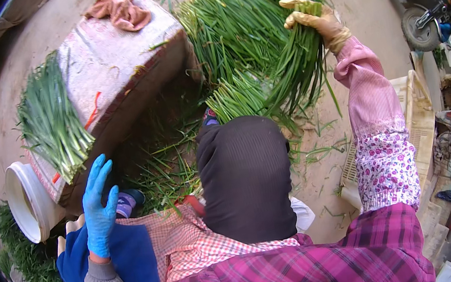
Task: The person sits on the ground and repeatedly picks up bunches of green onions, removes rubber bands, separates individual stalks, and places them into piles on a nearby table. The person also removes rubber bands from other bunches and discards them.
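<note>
My right hand (pixel 327 25), in a pale yellow rubber glove, grips a bunch of garlic chives (pixel 304 54) near the cut ends. The leaves hang down over a large heap of chives (pixel 243 21) on the ground. My left hand (pixel 100 208), in a blue glove, is raised with the fingers apart and holds nothing. Close beyond it, a bundle of chives (pixel 51 118) lies across the end of a low table covered with a pale patterned cloth (pixel 106 62). An orange-red strip (pixel 94 112) lies beside that bundle.
A crumpled pink cloth (pixel 118 9) rests on the table. Left of it stands a white plastic bucket (pixel 29 203), near piled greens (pixel 31 263). Loose leaves (pixel 165 171) litter the floor by my shoe (pixel 134 196). A cream plastic crate (pixel 412 101) and a wheeled vehicle (pixel 421 27) are at right.
</note>
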`<act>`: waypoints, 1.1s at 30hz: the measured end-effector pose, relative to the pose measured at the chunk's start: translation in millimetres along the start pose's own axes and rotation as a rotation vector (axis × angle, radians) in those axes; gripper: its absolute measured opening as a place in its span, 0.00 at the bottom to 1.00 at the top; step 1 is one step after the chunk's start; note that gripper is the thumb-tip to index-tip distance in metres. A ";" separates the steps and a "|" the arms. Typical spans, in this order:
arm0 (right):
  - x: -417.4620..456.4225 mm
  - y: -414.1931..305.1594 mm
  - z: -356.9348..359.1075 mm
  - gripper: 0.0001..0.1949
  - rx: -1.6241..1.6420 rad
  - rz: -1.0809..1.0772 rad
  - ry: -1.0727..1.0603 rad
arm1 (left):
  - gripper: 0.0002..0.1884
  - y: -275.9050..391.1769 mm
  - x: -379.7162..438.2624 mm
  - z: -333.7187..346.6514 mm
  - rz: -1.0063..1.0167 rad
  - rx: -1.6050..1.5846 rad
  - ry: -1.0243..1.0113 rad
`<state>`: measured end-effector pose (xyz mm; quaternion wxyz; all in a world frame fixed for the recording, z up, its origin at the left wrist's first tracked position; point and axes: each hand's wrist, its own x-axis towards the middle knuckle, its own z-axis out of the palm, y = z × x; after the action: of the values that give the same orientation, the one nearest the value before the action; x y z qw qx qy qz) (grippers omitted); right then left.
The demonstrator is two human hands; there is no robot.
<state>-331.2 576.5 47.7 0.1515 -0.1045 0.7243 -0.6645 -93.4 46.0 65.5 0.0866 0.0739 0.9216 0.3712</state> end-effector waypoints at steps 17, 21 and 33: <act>-18.2 -130.8 441.5 0.03 0.415 -0.373 -0.301 | 0.50 39.3 -1.5 17.9 0.166 -0.790 0.447; -3.9 -113.5 436.0 0.07 0.699 -0.022 -0.139 | 0.33 17.3 -7.7 18.6 -0.020 -0.621 0.386; 30.7 -85.8 409.4 0.15 0.570 -0.237 -0.006 | 0.11 -15.6 -60.3 11.8 -0.310 -1.174 -0.008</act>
<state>-217.4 176.5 101.5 0.0981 -0.1436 0.4911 -0.8536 -33.3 30.7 52.6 0.1694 -0.1202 0.5625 0.8003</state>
